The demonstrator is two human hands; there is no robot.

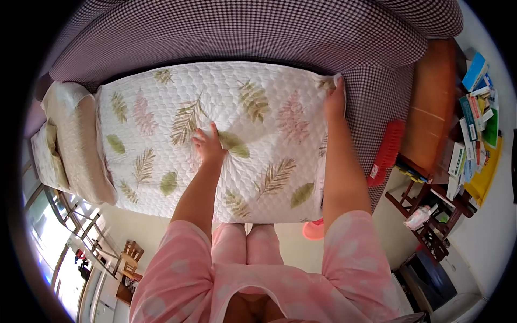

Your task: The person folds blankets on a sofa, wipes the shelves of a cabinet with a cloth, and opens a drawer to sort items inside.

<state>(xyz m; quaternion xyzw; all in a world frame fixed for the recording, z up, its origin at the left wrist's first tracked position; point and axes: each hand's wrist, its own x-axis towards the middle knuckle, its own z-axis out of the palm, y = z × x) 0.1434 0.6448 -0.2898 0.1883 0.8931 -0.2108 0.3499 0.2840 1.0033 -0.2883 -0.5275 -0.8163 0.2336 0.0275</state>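
Head view: the white oblong quilted-cloth pad (264,142) seems floppy, best held where the right hand (335,101) pinches, two o'clock; left hand (209,145) spread.

The leaf-print quilted pad (215,116) hides most of the sofa seat (371,97) beneath it. At the pad's right end, the right hand (335,102) covers part of the gripped corner. Whether the left hand (209,146) presses or pinches the pad's middle cannot be told. Above the pad, the backrest (237,32) is cut off. Below it, a pink object (311,230) is partly hidden. Beyond its right end, print on the boxes (468,121) is illegibly small.
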